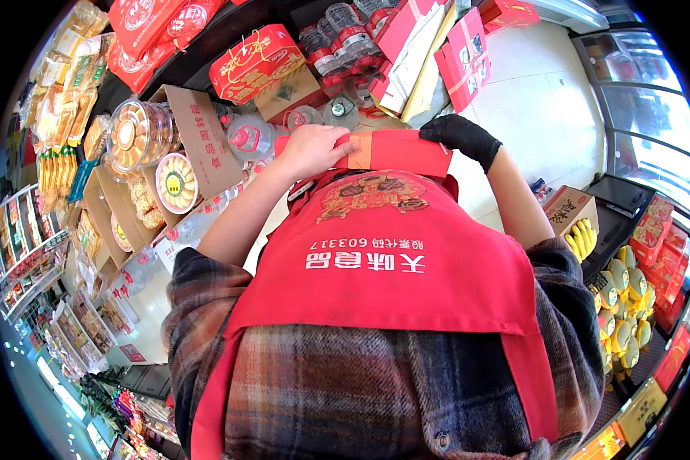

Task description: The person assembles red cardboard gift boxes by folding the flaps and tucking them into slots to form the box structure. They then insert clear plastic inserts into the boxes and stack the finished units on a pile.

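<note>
A red cardboard box (402, 152) with a tan band across it lies crosswise in front of my red apron. My left hand (314, 149), bare, rests over the box's left part, fingers bent around its upper edge beside the band. At the other end, my right hand (461, 139) in a black glove grips the upper right corner. The fingertips behind the box are hidden, and so is its underside. Whether it is folded flat or has depth, I cannot tell.
Large water bottles (249, 136) stand beyond my left hand. Left of them, an open brown carton (199, 138) sits by round pastry tubs (178, 182). Red folded cartons (468, 61) are stacked ahead. Bananas (581, 239) and yellow fruit (625, 287) lie right, near glass doors (644, 100).
</note>
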Motion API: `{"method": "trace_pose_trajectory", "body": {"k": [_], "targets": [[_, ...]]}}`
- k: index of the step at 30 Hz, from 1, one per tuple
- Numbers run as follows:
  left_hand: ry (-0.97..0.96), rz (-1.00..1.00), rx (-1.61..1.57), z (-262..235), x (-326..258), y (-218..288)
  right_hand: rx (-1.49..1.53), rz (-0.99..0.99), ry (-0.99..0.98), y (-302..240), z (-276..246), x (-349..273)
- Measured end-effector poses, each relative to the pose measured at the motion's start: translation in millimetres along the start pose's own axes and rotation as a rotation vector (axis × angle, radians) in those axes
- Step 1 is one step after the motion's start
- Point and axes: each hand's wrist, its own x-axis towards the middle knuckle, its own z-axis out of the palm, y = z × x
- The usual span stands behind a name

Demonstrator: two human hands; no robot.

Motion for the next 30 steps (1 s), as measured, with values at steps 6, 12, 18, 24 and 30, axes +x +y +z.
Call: {"method": "trace_pose_trajectory", "body": {"k": [6,12,18,24,30], "targets": [[-0.102,-0.132,-0.141,-1.4,-0.9,3.4,0.329,0.124,-0.01,-8.1,-30.6,-7.2],[-0.002,-0.156,-0.261,13.0,-7.0,2.0,0.392,-0.053,0.446,17.0,-64.3,-12.7],[0.011,-0.212,-0.283,10.1,-14.1,2.6,-0.434,0.114,0.136,76.0,-60.0,-44.7],[0.076,-0.237,-0.333,13.9,-16.8,-4.2,0.014,-0.154,0.163,12.5,-2.6,-18.2],[0.125,-0.284,-0.478,16.5,-53.2,-22.9,-0.183,-0.4,0.148,-46.2,7.5,-9.2]]}}
